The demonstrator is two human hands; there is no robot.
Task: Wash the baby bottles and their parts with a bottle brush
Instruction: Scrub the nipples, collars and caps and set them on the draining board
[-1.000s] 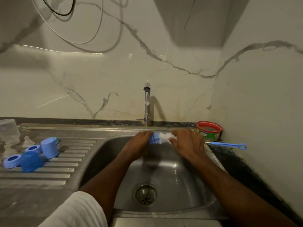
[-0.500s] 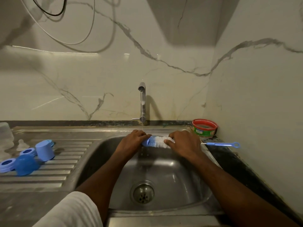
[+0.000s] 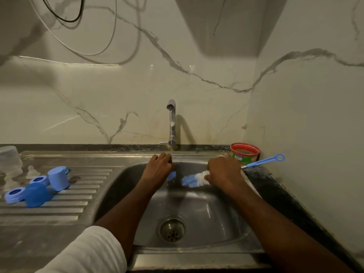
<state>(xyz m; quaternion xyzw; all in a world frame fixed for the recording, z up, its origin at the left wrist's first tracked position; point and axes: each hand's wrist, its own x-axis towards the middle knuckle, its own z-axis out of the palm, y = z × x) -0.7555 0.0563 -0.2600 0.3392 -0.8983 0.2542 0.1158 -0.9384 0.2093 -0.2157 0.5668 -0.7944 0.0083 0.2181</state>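
Over the steel sink [image 3: 126, 174], my right hand [image 3: 224, 172] grips the bottle brush just behind its blue and white bristles [image 3: 194, 179]. The brush's blue handle [image 3: 264, 160] sticks out to the right, over the counter. My left hand [image 3: 159, 168] is curled round a small blue part [image 3: 171, 175], which is mostly hidden by the fingers. A thin stream of water from the tap [image 3: 171, 123] falls right beside that hand. A short gap separates the bristles from the blue part.
On the drainboard at the left lie two blue rings [image 3: 13, 195], a blue dome cap [image 3: 37, 194], a blue cup-shaped cap [image 3: 58, 178], clear teats [image 3: 31, 171] and a clear bottle [image 3: 9, 158]. A red-rimmed tub [image 3: 245, 153] stands at the back right corner.
The bristles, which reached my left hand before, have drawn away to the right with my right hand. A gap has opened between the two hands.
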